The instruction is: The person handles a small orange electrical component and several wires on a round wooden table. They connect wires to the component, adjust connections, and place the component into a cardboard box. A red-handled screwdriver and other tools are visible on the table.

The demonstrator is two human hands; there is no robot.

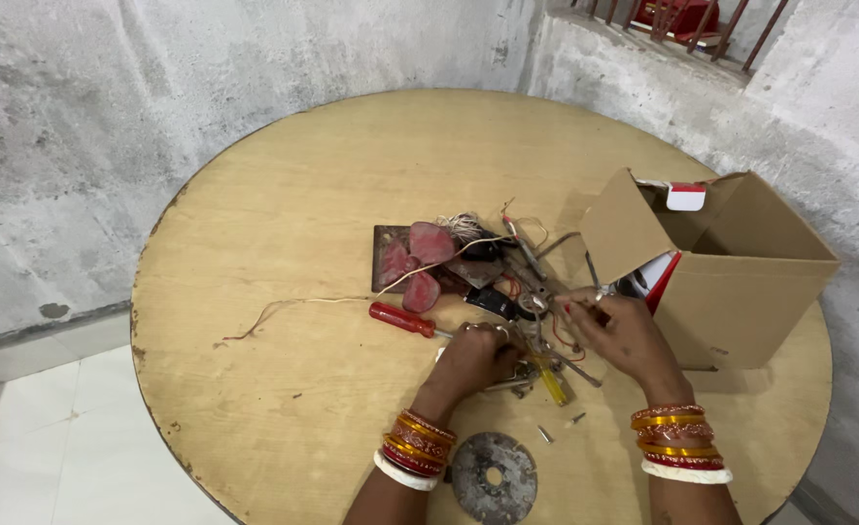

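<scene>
Round and wooden, the counter [284,194] is set against grey walls, with a carton [740,282] at its right. Small metal parts [536,340] are being sorted mid-pile: the left hand [473,358] is curled shut on a piece, the right hand [624,335] pinched on a thin wire. Careful untangling seems called for next, near the red screwdriver [402,319].

One round wooden table [284,389]. Two hands at work, the left hand [476,358] and the right hand [622,335], each wrist stacked with bangles (too many to count). One open cardboard box [740,292]. One red-handled screwdriver [402,319], one yellow-handled screwdriver [552,384]. One rusty metal disc [494,476]. Three reddish flat pieces [420,262]. Two small loose screws [558,428].
</scene>
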